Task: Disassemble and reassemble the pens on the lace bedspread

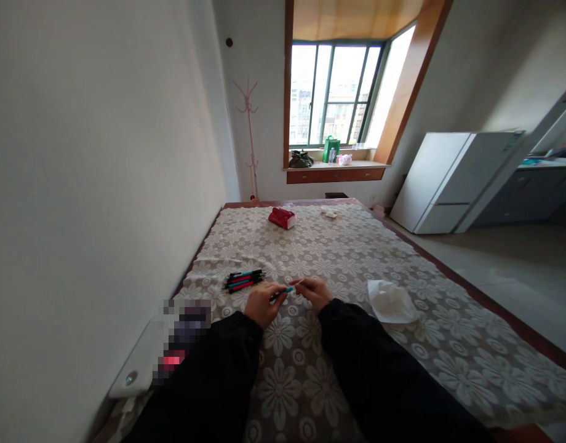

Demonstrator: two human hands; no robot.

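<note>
Left hand [263,303]: we are pinching a blue-and-black pen [289,289] between thumb and fingers, holding it over the patterned cloth [306,252].
Right hand [316,294]: we are pinching a thin pale piece [300,282] at the pen's end; whether the two are touching, we cannot tell.
White wrapper [391,303]: it is lying crumpled to our right.
Pen pile [243,281]: black, blue and red pens are lying together just beyond our left hand.
Red packet [282,218]: it is resting near the far end of our worktop [462,285].
White scraps [329,213]: they are lying right of the packet.
</note>
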